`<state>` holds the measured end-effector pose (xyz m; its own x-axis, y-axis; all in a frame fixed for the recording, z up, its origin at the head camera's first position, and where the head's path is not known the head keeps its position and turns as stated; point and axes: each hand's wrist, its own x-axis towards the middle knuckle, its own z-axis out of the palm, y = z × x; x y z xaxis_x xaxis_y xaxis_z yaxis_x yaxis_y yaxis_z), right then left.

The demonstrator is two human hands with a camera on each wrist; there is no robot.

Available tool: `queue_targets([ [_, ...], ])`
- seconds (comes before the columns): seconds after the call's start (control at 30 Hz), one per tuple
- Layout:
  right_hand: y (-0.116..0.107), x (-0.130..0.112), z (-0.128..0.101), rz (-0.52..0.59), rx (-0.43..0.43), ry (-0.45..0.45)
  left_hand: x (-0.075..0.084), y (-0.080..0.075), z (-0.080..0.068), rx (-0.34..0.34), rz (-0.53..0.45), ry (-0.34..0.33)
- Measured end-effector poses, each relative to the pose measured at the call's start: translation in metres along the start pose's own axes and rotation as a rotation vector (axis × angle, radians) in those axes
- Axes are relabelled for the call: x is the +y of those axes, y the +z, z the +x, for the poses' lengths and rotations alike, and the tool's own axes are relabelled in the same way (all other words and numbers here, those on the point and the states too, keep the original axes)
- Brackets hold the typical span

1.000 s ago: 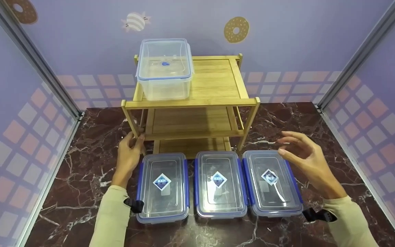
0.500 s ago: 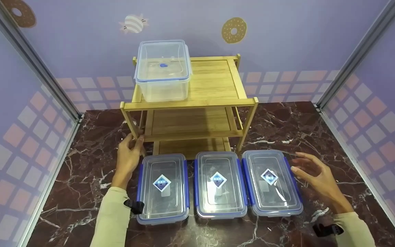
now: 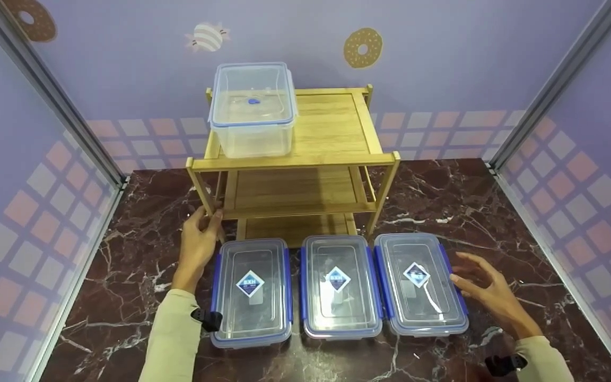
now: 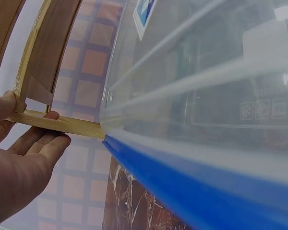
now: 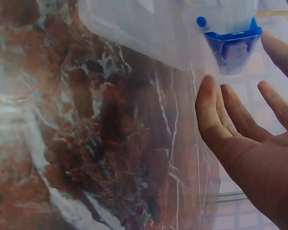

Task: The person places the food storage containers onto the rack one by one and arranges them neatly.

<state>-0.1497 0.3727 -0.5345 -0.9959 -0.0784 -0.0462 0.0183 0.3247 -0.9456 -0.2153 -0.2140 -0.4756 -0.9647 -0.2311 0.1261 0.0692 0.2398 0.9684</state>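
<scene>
1. Starting nearest, three lidded boxes lie side by side on the marble table [image 3: 125, 265], just in front of the rack [image 3: 295, 159]; each runs its long axis from near to far.
2. The right box [image 3: 419, 284] is the one being reached for. It lies directly left of the right hand [image 3: 488, 292], which hovers at its right long edge by the blue clip [image 5: 230, 45] with fingers spread wide and straight, holding nothing. Whether the fingertips touch the box cannot be told.
3. The right hand is plainly the nearer of the two to this box; the middle box [image 3: 340, 286] and the left box [image 3: 252, 289] lie between it and the other hand.
4. Left of the left box, the left hand [image 3: 199, 241] grips the rack's front left leg [image 4: 57, 125], thumb and fingers pinched round the wood.
5. Farther back, the rack's lower shelves show nothing on them.
6. Farthest, a deeper clear box [image 3: 252, 109] sits on the left half of the rack's top shelf.
</scene>
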Motion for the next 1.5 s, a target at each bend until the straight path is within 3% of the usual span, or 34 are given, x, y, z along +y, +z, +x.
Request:
queue_targets([
  [0.3, 0.006, 0.0, 0.003, 0.005, -0.082, 0.038, 0.001, 0.002, -0.001, 0.022, 0.024, 0.015],
  [0.57, 0.005, 0.002, 0.007, 0.055, -0.17, 0.09, 0.003, 0.001, -0.002, -0.001, 0.008, 0.012],
  [0.93, 0.005, 0.006, 0.011, 0.045, -0.21, 0.041, 0.039, -0.001, -0.016, -0.024, 0.011, 0.005],
  [1.07, 0.006, 0.009, 0.01, 0.043, -0.207, 0.001, 0.032, 0.0, -0.013, -0.012, -0.004, 0.012],
  [1.23, 0.008, 0.011, 0.009, 0.048, -0.196, -0.04, 0.008, 0.001, -0.003, 0.003, -0.009, 0.021],
  [1.5, 0.009, 0.012, 0.008, 0.125, -0.188, 0.019, 0.0, 0.001, 0.0, 0.004, 0.018, 0.022],
])
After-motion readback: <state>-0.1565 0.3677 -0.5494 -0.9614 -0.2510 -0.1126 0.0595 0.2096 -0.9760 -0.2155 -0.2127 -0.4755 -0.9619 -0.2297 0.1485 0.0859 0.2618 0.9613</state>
